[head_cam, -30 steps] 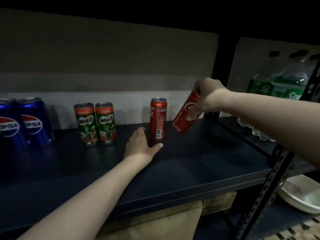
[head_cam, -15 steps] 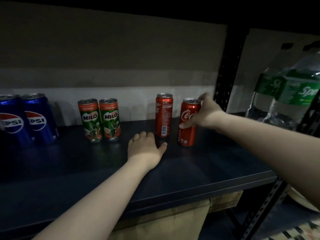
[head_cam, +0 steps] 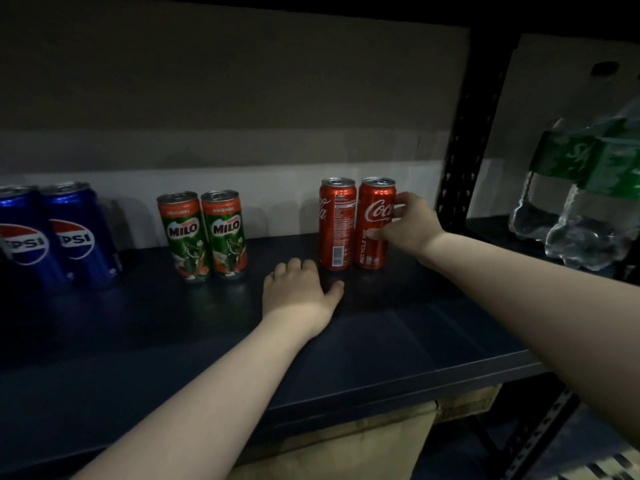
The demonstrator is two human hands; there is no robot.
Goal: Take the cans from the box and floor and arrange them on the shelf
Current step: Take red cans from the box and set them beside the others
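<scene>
My right hand (head_cam: 412, 226) has its fingers (head_cam: 398, 210) wrapped round the slim, glossy right Coke can (head_cam: 374, 223), upright against its twin (head_cam: 336, 225) near the back of the shelf (head_cam: 398, 348). My left hand (head_cam: 298, 292) lies flat, fingers loosely together, on smooth dark metal. I see bare room forward to the front edge.

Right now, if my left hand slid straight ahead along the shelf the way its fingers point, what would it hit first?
Probably nothing before the back wall: the left hand points into the gap between the Milo cans and the Coke cans, though depth is unclear.
</scene>
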